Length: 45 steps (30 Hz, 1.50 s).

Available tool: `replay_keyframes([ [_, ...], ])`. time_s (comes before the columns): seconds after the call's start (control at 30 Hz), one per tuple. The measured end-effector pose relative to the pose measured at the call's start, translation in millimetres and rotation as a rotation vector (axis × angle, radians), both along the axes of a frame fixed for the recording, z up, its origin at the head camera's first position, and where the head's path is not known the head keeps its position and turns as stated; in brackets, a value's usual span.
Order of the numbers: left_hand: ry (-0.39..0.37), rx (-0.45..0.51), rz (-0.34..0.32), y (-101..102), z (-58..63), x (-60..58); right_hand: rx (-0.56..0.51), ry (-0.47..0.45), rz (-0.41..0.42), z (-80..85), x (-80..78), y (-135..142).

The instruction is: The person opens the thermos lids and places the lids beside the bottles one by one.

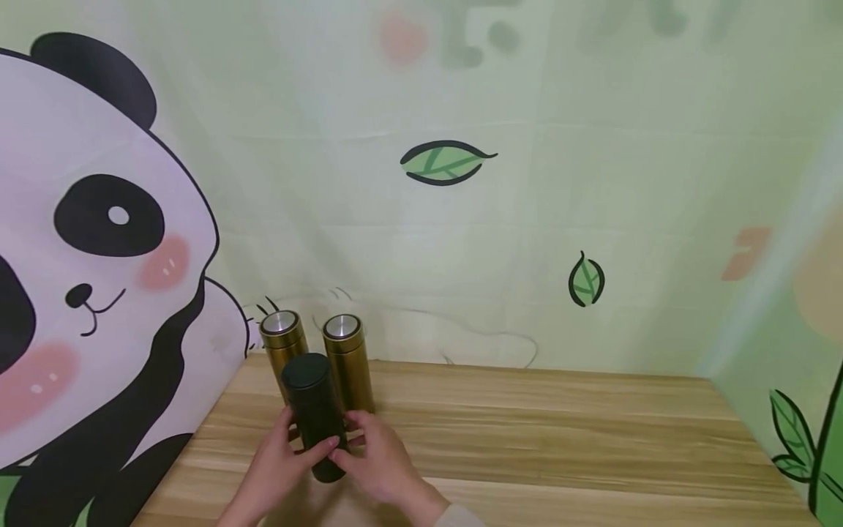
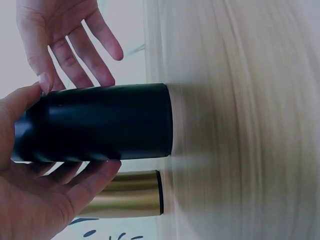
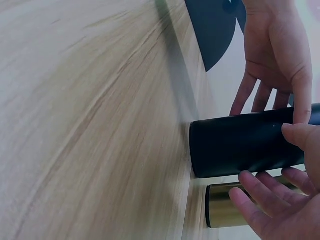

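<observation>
A matte black thermos flask (image 1: 315, 410) stands upright between both hands at the table's front left. My left hand (image 1: 273, 465) holds it from the left, thumb across the front and fingers round the far side. From the right, my right hand (image 1: 382, 461) grips it too, its thumb meeting the front near the left thumb. Right behind are two gold thermos flasks, a left one (image 1: 282, 355) and a right one (image 1: 350, 369), both upright with silver-topped lids. The black flask's base (image 2: 167, 120) shows close to the wood in the left wrist view.
The wooden table (image 1: 527, 439) runs far to the right of the flasks. Behind it hangs a pale green cloth backdrop (image 1: 461, 256) with printed leaves. A large printed panda (image 1: 112, 293) covers the cloth along the left edge.
</observation>
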<state>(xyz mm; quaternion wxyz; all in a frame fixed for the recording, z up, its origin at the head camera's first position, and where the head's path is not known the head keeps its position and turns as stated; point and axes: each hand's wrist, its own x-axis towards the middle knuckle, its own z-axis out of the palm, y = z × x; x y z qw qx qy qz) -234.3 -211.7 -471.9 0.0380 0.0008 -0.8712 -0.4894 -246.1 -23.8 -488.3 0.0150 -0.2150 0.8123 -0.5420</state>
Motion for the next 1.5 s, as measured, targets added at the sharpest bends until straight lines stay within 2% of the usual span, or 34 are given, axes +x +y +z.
replay_keyframes([
  [0.37, 0.032, -0.055, 0.052, 6.7, 2.8, 2.1, 0.034, 0.007, -0.062, 2.6, -0.4, -3.3],
  [0.87, 0.067, -0.082, 0.051, 17.2, 13.4, 5.4, 0.033, 0.009, -0.105, 10.4, 2.2, 1.4],
  [1.3, 0.128, -0.088, 0.046, 28.7, 10.4, 5.0, 0.011, 0.009, -0.104, 8.0, 1.4, 14.4],
  [1.5, 0.107, -0.078, 0.051, 35.8, 11.4, 6.3, -0.01, 0.019, -0.086, 6.2, 0.6, 24.2],
])
